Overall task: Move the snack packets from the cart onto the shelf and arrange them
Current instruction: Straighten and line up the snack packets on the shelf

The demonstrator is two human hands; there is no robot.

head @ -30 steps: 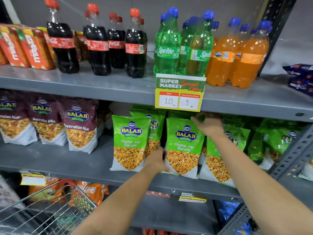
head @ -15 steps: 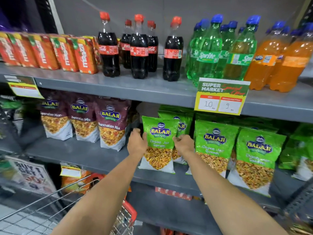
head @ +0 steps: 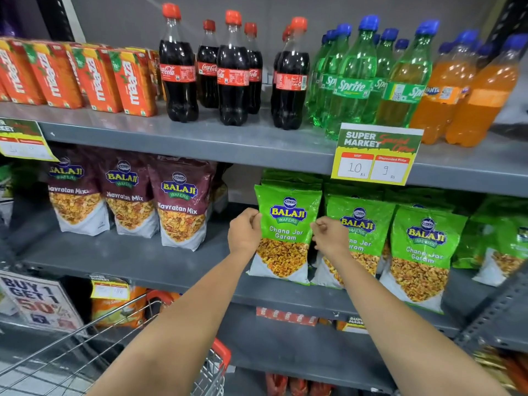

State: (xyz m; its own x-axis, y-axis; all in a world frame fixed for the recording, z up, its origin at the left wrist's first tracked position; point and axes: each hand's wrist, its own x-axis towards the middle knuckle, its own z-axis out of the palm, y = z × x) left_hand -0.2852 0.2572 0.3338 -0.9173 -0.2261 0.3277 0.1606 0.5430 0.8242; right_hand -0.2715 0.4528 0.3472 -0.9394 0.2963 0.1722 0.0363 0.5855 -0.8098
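A green Chana Jor Garam packet stands upright at the left end of a row of green packets on the middle grey shelf. My left hand grips its left edge and my right hand grips its right edge. More green packets stand behind it. Three maroon Navratan Mix packets stand further left on the same shelf, with a gap between them and the green row. The wire cart with a red corner sits at the lower left; its contents are hidden.
Above are Maaza cartons, cola bottles, Sprite bottles and orange soda bottles. A price tag hangs off the upper shelf's edge just over the green packets. A promo sign and orange packets sit lower left.
Both hands moved left from the second green packet to the leftmost one and now hold its two sides. The camera has swung left and closer.
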